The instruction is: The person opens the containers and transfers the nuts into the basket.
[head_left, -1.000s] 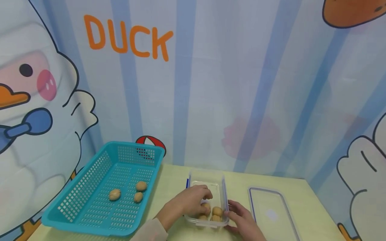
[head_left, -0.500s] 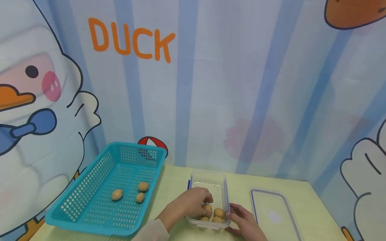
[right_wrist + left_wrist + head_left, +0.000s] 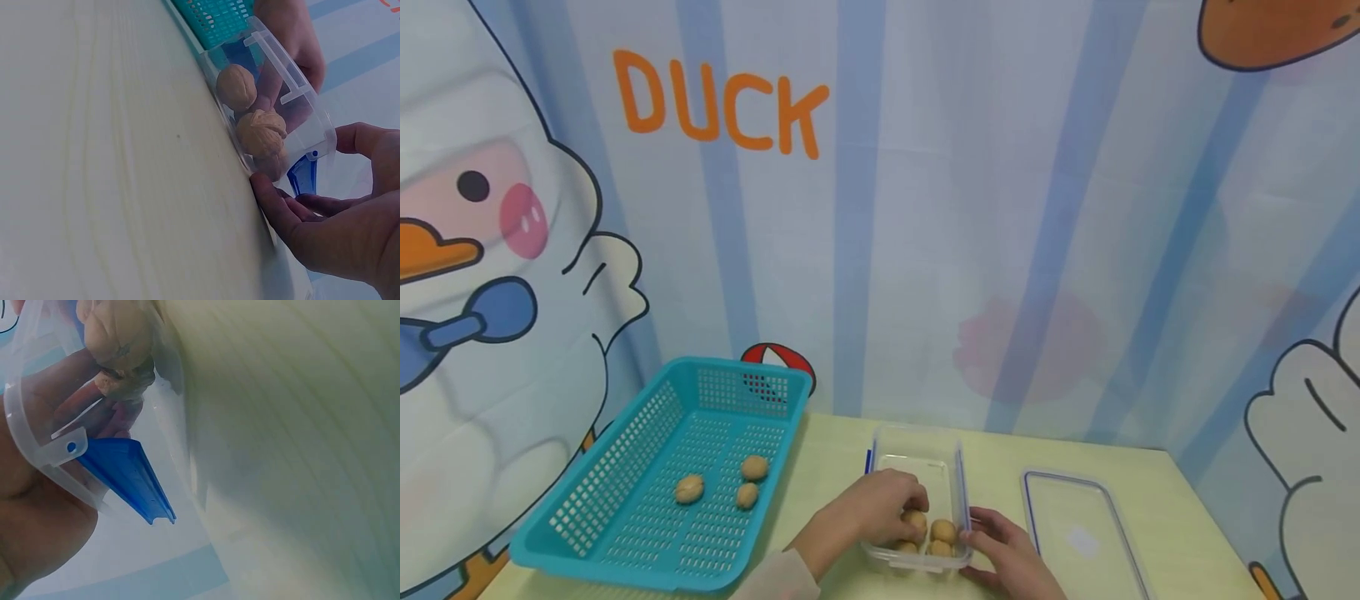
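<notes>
A clear plastic food container (image 3: pixel 917 564) stands on the table, and several walnuts (image 3: pixel 943 531) lie at its near end. My left hand (image 3: pixel 883 504) reaches over its left side and pinches a walnut (image 3: pixel 915 521) inside, low among the others. My right hand (image 3: pixel 1011 562) grips the container's right near corner. In the right wrist view, the thumb lies low against the end wall and a finger touches the rim, near a blue latch (image 3: pixel 304 175). The left wrist view shows the left fingers and walnuts (image 3: pixel 119 337) through the clear wall, with another blue latch (image 3: pixel 128 475) hanging down.
A turquoise perforated basket (image 3: pixel 625 581) stands at the left with 3 walnuts in it (image 3: pixel 689 489). To the right of the container lies a clear lid (image 3: pixel 1078 500) with a blue seal. Behind the pale table (image 3: pixel 992 467) hangs a striped duck curtain (image 3: pixel 917 250).
The head view has shifted slightly. Both hands keep nearly the same place at the container, the left still on the walnut; the walnuts in the basket have not moved.
</notes>
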A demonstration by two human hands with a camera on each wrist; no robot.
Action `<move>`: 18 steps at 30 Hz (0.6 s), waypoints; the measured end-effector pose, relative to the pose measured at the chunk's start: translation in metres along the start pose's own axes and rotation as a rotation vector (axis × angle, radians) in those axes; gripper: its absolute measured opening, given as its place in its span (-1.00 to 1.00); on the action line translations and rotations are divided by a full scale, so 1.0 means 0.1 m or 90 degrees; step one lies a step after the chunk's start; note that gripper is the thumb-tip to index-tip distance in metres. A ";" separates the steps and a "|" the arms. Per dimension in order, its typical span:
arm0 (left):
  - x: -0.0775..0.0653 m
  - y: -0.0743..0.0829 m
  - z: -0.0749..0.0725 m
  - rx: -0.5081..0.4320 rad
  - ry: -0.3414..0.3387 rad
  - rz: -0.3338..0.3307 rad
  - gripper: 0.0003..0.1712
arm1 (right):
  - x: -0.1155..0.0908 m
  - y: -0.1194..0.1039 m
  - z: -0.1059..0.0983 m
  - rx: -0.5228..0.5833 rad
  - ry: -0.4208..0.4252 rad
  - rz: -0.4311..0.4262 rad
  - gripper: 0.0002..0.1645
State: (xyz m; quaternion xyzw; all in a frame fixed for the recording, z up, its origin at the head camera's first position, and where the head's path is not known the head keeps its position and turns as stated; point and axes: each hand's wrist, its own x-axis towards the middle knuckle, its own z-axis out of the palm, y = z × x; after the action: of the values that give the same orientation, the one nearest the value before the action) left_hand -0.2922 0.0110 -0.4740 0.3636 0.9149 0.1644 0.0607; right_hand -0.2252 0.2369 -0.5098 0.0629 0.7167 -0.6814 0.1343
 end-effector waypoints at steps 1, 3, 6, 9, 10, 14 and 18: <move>0.00 -0.01 0.00 -0.003 0.000 0.002 -0.71 | 0.01 0.00 0.00 -0.002 0.001 0.000 -0.18; 0.01 -0.03 0.01 -0.008 0.001 0.011 -0.71 | 0.02 0.01 0.00 -0.002 0.006 0.002 -0.19; 0.01 -0.04 0.01 -0.028 -0.003 0.020 -0.70 | 0.02 0.02 0.00 -0.004 0.016 0.008 -0.20; 0.00 -0.04 0.00 -0.053 -0.007 0.017 -0.69 | 0.02 0.03 0.00 -0.003 0.017 0.012 -0.20; 0.00 -0.04 -0.01 -0.064 -0.007 0.012 -0.68 | 0.02 0.03 0.00 -0.003 0.015 0.011 -0.20; -0.02 -0.03 -0.04 -0.091 -0.003 0.002 -0.64 | 0.03 0.02 0.00 0.001 0.008 0.008 -0.17; -0.04 -0.02 -0.09 -0.103 0.011 0.022 -0.61 | 0.04 0.01 0.00 0.000 0.009 0.011 -0.17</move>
State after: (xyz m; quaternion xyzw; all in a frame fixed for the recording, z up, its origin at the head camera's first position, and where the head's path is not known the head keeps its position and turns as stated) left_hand -0.2928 0.0047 -0.4657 0.3718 0.8928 0.2418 0.0790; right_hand -0.2287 0.2362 -0.5119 0.0737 0.7174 -0.6796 0.1347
